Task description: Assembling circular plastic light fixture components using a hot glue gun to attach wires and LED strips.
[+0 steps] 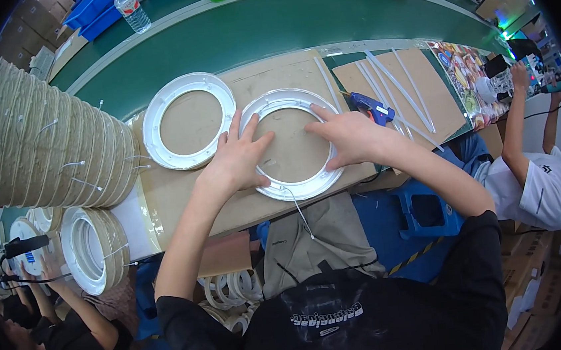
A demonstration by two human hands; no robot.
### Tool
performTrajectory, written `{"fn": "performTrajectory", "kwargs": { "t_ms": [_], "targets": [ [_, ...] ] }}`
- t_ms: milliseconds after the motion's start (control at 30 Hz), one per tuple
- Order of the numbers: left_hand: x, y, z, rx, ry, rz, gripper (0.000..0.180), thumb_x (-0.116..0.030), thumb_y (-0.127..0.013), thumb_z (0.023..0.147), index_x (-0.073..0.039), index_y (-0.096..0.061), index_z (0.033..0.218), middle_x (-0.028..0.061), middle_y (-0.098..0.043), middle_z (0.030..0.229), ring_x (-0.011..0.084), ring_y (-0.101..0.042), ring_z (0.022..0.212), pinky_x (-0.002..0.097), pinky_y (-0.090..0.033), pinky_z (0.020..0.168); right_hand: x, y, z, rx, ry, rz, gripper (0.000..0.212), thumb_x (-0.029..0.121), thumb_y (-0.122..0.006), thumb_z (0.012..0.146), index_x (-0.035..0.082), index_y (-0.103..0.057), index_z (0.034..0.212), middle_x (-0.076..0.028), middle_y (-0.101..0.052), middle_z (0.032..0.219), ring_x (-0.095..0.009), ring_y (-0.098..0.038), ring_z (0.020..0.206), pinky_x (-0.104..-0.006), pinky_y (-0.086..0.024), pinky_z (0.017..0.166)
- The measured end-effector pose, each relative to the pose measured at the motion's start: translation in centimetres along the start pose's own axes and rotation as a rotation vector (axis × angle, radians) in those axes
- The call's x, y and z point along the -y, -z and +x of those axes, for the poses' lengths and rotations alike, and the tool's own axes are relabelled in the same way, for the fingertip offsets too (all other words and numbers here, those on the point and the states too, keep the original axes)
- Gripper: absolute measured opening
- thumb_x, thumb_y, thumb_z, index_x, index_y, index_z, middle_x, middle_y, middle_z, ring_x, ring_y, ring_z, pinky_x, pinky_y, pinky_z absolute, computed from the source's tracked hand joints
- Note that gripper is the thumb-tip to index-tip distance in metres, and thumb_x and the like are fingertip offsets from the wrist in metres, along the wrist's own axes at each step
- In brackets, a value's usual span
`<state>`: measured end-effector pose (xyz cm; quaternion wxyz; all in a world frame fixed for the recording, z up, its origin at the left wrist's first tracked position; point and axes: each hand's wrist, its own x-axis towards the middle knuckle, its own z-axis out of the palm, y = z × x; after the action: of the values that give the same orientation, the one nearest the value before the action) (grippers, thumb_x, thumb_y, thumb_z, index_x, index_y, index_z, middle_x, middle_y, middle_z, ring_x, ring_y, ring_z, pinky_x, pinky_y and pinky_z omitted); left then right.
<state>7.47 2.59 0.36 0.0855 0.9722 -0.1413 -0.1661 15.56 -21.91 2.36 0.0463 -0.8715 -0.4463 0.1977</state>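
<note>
Both hands [239, 158] on white plastic ring [295, 188]

Beyond my long green-topped table [346, 16] stand blue plastic bins [96, 10]; brown cardboard boxes [525, 267] crowd the floor beneath its right end.

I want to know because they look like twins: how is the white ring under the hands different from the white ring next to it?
The ring under the hands is pressed by the left hand and right hand; the other ring lies untouched. A thin wire trails from the held ring, but none shows on the other ring. The held ring looks shinier and greyer, the other plainer white. Both are round, open in the middle and flat on brown cardboard.
</note>
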Motion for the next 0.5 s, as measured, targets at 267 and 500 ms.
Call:
{"fn": "performTrajectory", "kwargs": {
  "t_ms": [267, 500],
  "targets": [
    [-1.0, 0.1, 0.2, -0.005, 0.058, 0.047, 0.100, -0.026, -0.092, 0.057, -0.014, -0.048, 0.146, 0.0190, -0.028, 0.161, 0.0453, -0.017, 0.151, 0.0610, -0.030, 0.118, 0.1, -0.9, 0.5, 0.028, -0.032, -0.106, 0.080, 0.025, -0.088, 0.062, 0.006, -0.057, 0.132, -0.034, -0.040, 0.147, -0.041, -0.068, 0.101, -0.0418, -0.056, 0.091],
    [-0.5, -0.7, -0.9, -0.098, 0.086, 0.034, 0.086, -0.019, -0.088, 0.065, -0.012, -0.050, 0.142, 0.0190, -0.037, 0.156, 0.0451, -0.022, 0.149, 0.0567, -0.031, 0.119, 0.7, -0.9, -1.9, -0.272, 0.001, 0.072, 0.060, 0.021, -0.082, 0.074, 0.004, -0.059, 0.126, -0.023, -0.050, 0.141, -0.036, -0.070, 0.092, -0.0404, -0.056, 0.080]
  ]
}}
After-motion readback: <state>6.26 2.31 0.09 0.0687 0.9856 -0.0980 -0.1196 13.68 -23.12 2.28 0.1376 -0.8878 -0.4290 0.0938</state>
